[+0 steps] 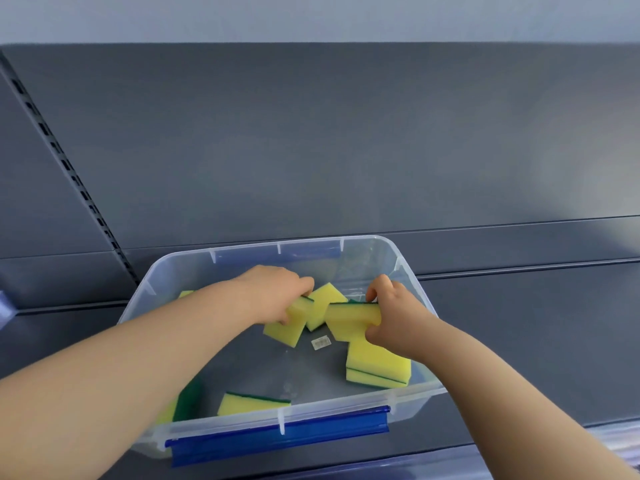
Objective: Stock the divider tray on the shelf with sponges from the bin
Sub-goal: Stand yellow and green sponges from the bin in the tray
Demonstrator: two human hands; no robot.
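A clear plastic bin [403,271] with blue latches stands on a dark grey shelf. Inside lie several yellow sponges with green scrub sides. My left hand [273,292] is inside the bin, closed on a yellow sponge [285,329]. My right hand [393,317] grips another yellow sponge [349,315] by its long edges. One sponge [325,301] sits between the two hands. Two stacked sponges [375,367] rest near the right wall, and others [251,403] lie near the front. The divider tray is not in view.
The grey shelf back panel [311,150] rises behind the bin, with a slotted upright [65,168] at the left. A small white label [321,342] lies on the bin floor. The near blue latch [277,441] runs along the bin's front rim.
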